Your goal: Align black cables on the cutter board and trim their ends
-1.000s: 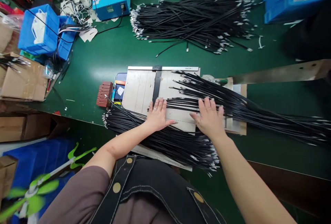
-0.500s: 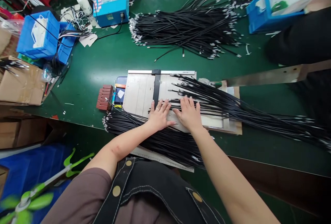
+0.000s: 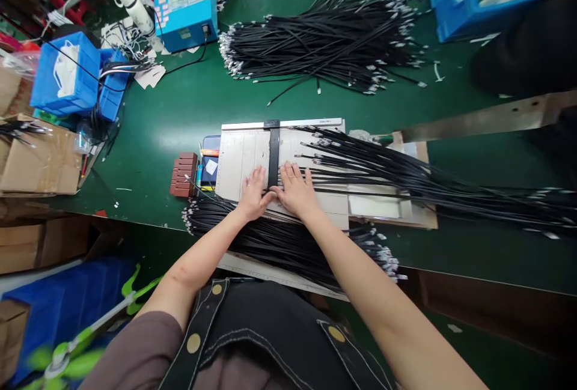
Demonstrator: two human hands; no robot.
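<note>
A pale board with a dark crossbar lies on the green table. My left hand rests on the board just left of the crossbar, its fingers stretched out. Just right of the bar, my right hand lies with spread fingers over the ends of several black cables, which run off to the right. The two thumbs are close together at the bar's lower end. A thick bundle of black cables lies between my forearms and the board's near edge.
A large cable pile lies at the back. Blue bins, a blue machine and a white bottle stand at the left. A brown block sits beside the board. Another person's dark sleeve is at the right.
Both hands have moved left along the board, my left hand to the far side of the crossbar, my right hand up to it. The view has shifted slightly.
</note>
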